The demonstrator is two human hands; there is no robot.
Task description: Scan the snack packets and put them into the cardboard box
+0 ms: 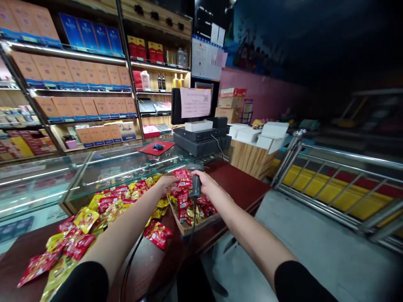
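Note:
My left hand (169, 183) pinches a small red snack packet (182, 178) by its left edge, above a shallow cardboard box (185, 228). In my right hand (203, 180) is a dark handheld barcode scanner (195, 187), its cord hanging down over the box. The scanner's head is close beside the packet. Red and gold packets (183, 200) fill the box. To the left, a heap of red and yellow snack packets (107, 205) spreads across the dark red counter, and one red packet (157, 233) lies apart near the box.
A glass display case (103, 163) runs along the back left, with a red mat (155, 148) on top. Behind the box stands a monitor (192, 105) on a black cash drawer (201, 142). A metal railing (333, 184) is at the right.

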